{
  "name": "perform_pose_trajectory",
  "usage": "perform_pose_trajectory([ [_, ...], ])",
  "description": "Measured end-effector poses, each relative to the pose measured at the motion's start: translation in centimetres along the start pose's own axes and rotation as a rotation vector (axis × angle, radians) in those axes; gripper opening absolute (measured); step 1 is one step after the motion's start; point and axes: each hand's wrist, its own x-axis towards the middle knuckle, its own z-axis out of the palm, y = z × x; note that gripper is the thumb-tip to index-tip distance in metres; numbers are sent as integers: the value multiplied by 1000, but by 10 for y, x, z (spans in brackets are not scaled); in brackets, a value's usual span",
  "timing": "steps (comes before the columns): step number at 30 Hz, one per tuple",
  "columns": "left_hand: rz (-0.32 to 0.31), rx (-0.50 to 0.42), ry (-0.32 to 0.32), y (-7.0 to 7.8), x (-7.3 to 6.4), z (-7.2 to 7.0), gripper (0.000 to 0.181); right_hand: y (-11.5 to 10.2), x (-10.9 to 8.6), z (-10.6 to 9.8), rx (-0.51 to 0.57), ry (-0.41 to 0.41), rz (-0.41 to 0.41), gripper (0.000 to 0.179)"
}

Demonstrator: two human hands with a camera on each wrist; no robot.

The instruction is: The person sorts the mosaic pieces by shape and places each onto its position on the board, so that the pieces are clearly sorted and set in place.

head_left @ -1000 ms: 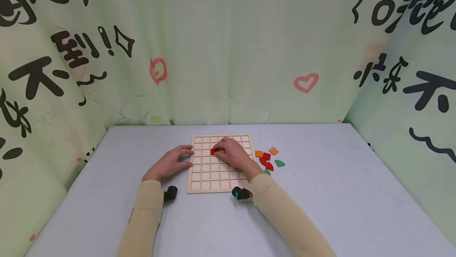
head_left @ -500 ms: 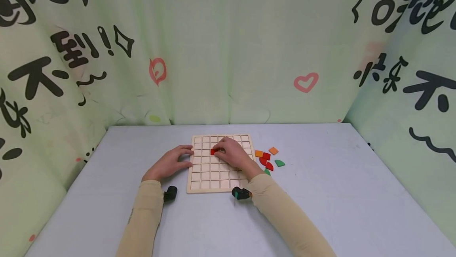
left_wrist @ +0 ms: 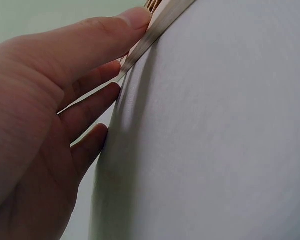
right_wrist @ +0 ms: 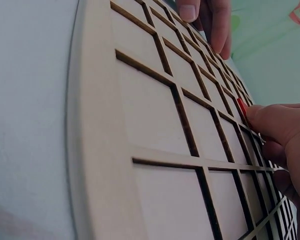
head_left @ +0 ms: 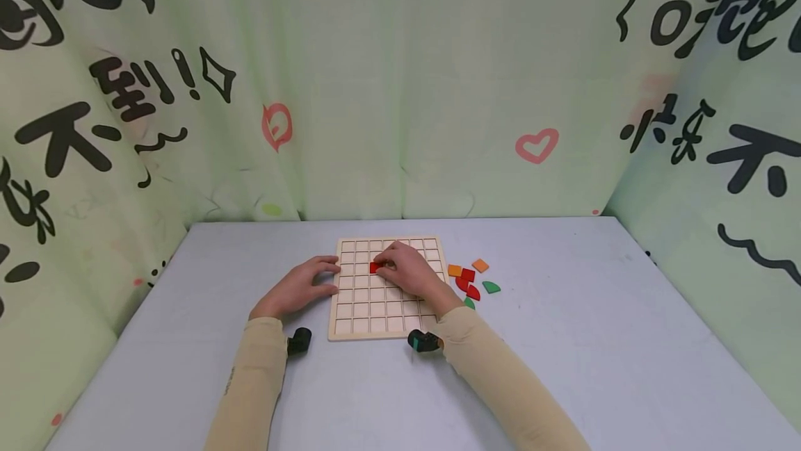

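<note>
Right hand (head_left: pixel 407 272) fingers pinch red tile (head_left: pixel 375 267) on grid board (head_left: pixel 369 315); left hand (head_left: pixel 299 288) fingers flat, steadying edge

table (head_left: pixel 563 340) pale grey-blue, lying flat, filling lower frame | backdrop: light green curtain (head_left: pixel 388 89) hanging on three sides, touching table's far edge | curtain showing black characters, pink heart (head_left: pixel 537 144), red swirl (head_left: pixel 277 124) | light: even, soft

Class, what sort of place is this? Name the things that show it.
Probably a makeshift tabletop booth for recording, not a lived-in room: a pale table enclosed by printed green cloth, with only a grid board and loose coloured pieces on it.
</note>
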Motion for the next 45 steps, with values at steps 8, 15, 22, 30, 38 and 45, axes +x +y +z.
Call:
perform_pose_trajectory([
  [8, -2, 4, 1, 0, 0, 1, 47, 5, -5, -5, 113, 97, 42, 22],
  [15, -8, -4, 1, 0, 0, 1, 47, 15, -13, -13, 139, 115, 66, 24],
  [22, -10, 6, 4, 1, -1, -1, 48, 30, -28, -25, 155, 140, 106, 27],
  [30, -14, 2, -1, 0, -1, -1, 48, 51, -47, -41, 122, 171, 147, 32],
  [38, -6, -2, -1, 0, -1, 0, 47, 69, -66, -56, 40, 157, 248, 38],
  [45, -18, -3, 3, 1, -1, 1, 48, 86, -78, -63, 4, 165, 296, 38],
])
